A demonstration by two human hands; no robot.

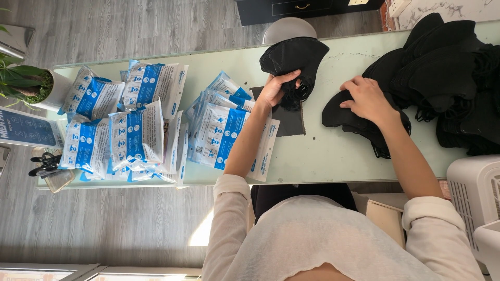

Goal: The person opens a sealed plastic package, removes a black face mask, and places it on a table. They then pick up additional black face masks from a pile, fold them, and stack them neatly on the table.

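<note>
My left hand [277, 88] is shut on a stack of black face masks [294, 57], held just above the pale green table top [328, 156]. My right hand [367, 99] lies palm down on a small pile of black masks [344, 119], its fingers curled over the top one. A big heap of the same black masks [448, 73] fills the table's right end, touching the small pile. A dark square sheet [292, 125] lies under my left wrist.
Several blue and white sealed packets [140, 119] are spread over the left half of the table. A potted plant [31, 86] and black scissors [44, 164] sit at the far left. A white slatted appliance [474, 198] stands at the right.
</note>
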